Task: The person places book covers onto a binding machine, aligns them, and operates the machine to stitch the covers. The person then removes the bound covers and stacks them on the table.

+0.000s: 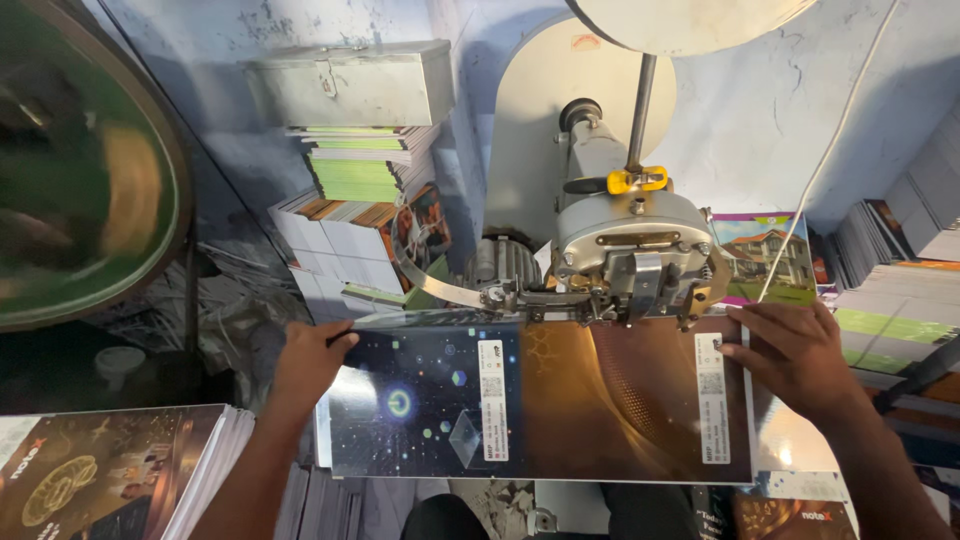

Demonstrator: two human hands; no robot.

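1. A stack of printed covers [110, 470] lies nearest you, at lower left, well apart from both hands.
2. Your left hand [308, 362] grips the left edge of the glossy cover sheet [530, 405]: thumb on top, fingers curled under the rim.
3. Your right hand [790, 350] rests on the sheet's right edge, fingers spread flat; it pins rather than pinches.
4. The sheet lies flat, its far edge under the stitching machine head [630, 255].
5. Beyond, a grey metal box [350, 85] sits atop stacked booklets [365, 200] against the wall.
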